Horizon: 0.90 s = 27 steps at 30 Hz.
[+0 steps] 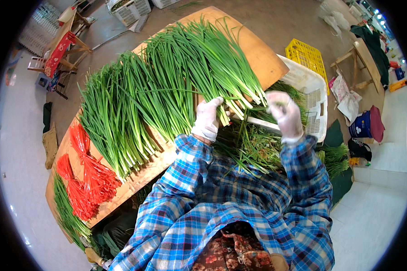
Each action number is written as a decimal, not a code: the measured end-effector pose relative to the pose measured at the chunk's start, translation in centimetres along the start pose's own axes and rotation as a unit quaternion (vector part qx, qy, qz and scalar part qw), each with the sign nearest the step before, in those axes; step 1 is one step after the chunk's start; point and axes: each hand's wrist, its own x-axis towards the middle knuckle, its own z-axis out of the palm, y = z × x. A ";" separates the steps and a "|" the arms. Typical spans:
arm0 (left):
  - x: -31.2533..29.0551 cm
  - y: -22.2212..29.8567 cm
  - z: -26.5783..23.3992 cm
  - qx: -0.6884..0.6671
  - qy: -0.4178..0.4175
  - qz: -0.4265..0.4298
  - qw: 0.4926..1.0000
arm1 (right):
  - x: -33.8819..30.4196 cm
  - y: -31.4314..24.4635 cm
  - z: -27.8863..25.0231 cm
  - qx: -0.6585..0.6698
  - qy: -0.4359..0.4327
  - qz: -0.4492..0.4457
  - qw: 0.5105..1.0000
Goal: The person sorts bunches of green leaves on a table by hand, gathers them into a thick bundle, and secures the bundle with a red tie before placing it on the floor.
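Long green garlic chives lie side by side in a thick row across the wooden table, their pale stalk ends toward me. My left hand, in a white glove, is closed round the stalk ends of some chives at the row's right part. My right hand, also gloved in white, is raised just right of the rightmost stalk ends. Its fingers look curled but are blurred by motion, and whether anything is in them cannot be made out. Loose chives and trimmings lie below and between my hands, close to my body.
Two bunches of red plastic ties rest on the table's left part, beside more chives. At right stand a white crate and a yellow crate. Further right are a wooden bench and a dark blue bucket.
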 end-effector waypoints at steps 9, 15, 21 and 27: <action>0.5 -0.5 -0.6 0.026 0.014 -0.008 1.000 | 4.0 1.4 6.6 -0.459 -0.185 -0.040 0.868; 1.0 -0.7 0.2 0.030 0.000 0.052 0.998 | 3.2 1.1 6.2 -0.432 -0.144 -0.101 0.884; -0.2 -0.1 2.0 0.025 -0.022 0.063 0.997 | 1.4 0.0 7.0 -0.461 -0.097 -0.258 0.844; 0.5 -0.5 1.4 0.036 0.045 0.079 0.995 | 0.6 -0.4 7.5 -0.461 -0.111 -0.258 0.842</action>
